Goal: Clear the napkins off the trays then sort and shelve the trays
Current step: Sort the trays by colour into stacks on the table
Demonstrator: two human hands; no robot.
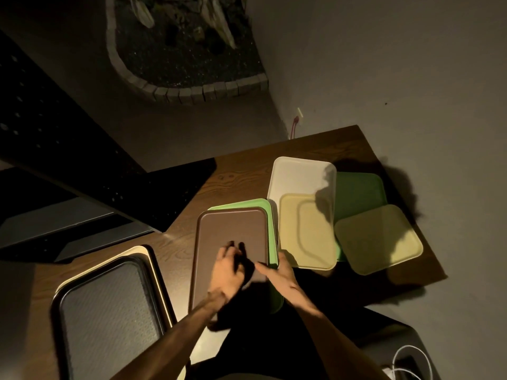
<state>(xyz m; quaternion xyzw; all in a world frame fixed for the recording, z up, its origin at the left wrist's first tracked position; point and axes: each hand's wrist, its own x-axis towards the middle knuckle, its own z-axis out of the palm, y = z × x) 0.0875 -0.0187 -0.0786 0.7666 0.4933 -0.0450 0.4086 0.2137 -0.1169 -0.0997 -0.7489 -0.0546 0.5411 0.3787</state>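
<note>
Sorting looks half done, I'd say. The brown tray [233,237] sits mid-table on a green tray [270,215], with the left hand [229,270] resting on it, fingers loosely spread, gripping nothing that I can see. The right hand [279,272] is flat and open at the brown tray's right edge. Right of it: a white tray [299,176], two yellow trays [304,231] and another green one [356,190], overlapping, unsorted. Left of it: a black tray [109,319] stacked on a cream one. No napkins visible; nothing shelved yet.

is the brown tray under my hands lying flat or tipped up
Flat. The brown tray rests level on a green tray, left hand over it.
</note>
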